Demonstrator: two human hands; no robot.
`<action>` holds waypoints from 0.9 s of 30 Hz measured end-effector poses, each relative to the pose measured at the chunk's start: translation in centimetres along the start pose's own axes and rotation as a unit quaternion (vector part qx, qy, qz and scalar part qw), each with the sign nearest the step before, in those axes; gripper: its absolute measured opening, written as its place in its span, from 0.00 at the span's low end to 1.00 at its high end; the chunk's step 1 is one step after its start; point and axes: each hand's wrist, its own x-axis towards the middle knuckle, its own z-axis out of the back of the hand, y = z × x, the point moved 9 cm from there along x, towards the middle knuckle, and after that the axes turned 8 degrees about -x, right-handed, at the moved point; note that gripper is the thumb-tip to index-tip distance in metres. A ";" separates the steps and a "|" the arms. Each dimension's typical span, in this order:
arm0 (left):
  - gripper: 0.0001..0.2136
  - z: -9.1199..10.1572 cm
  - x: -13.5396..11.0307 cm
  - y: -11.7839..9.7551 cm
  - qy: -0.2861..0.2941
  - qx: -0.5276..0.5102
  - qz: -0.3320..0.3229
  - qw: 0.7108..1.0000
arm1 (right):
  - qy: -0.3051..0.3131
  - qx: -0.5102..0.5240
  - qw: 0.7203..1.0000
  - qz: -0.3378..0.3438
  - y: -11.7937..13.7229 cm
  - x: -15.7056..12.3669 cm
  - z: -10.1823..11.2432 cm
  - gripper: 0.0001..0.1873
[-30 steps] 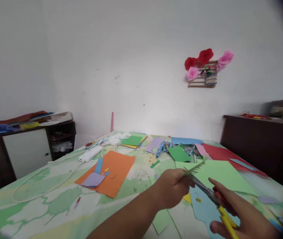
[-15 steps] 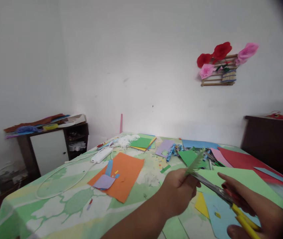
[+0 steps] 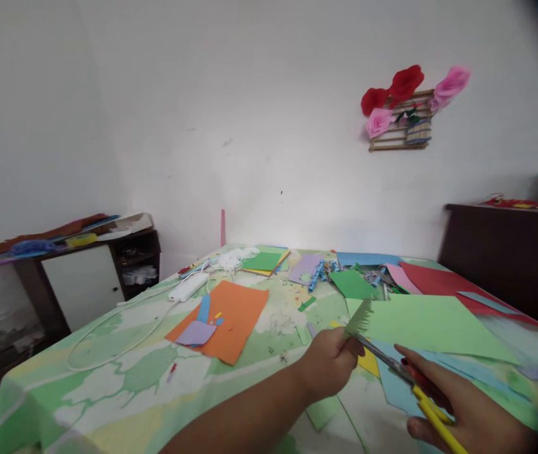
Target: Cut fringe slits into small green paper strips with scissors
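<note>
Pinched in my left hand [image 3: 328, 369] is a small piece of green paper [image 3: 357, 317] whose right edge is cut into a jagged fringe. My right hand [image 3: 462, 397] grips a pair of scissors [image 3: 394, 366] by its yellow handles. The grey blades point left and reach the green paper beside my left fingers; how far apart they are is hard to see. Beneath the hands lie a light green sheet [image 3: 424, 321], a light blue sheet [image 3: 394, 388] and a bit of yellow paper [image 3: 369, 359].
Left of my hands lies an orange sheet [image 3: 235, 315] with paper scraps on it. A white power strip [image 3: 188, 287] trails its cord over the patterned tablecloth [image 3: 108, 403]. Red paper [image 3: 439, 287] spreads at the right, near a dark cabinet [image 3: 496, 258].
The view has shifted slightly, so the table and wall flowers sit higher and further left. My hands still hold the green paper and scissors, now a little lower and further left in view.
</note>
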 end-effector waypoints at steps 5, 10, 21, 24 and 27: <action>0.10 0.9 -2.0 1.2 -0.013 0.017 0.009 1.000 | 0.008 -0.008 1.000 -0.010 2.2 -0.3 -1.5 0.50; 0.12 1.0 -3.0 3.6 -0.018 0.012 0.032 0.999 | -0.012 -0.047 0.999 -0.014 2.0 -0.6 -2.3 0.42; 0.17 -0.2 -4.0 4.2 -0.006 -0.026 0.053 0.998 | -0.029 -0.085 0.994 0.060 0.8 -1.5 -3.2 0.39; 0.16 0.1 -4.0 4.1 -0.033 -0.019 0.042 0.998 | -0.045 -0.093 0.993 0.064 1.1 -1.5 -3.2 0.39; 0.14 0.2 -4.1 4.4 -0.055 -0.017 0.052 0.997 | -0.042 -0.099 0.993 0.057 1.2 -1.5 -3.4 0.38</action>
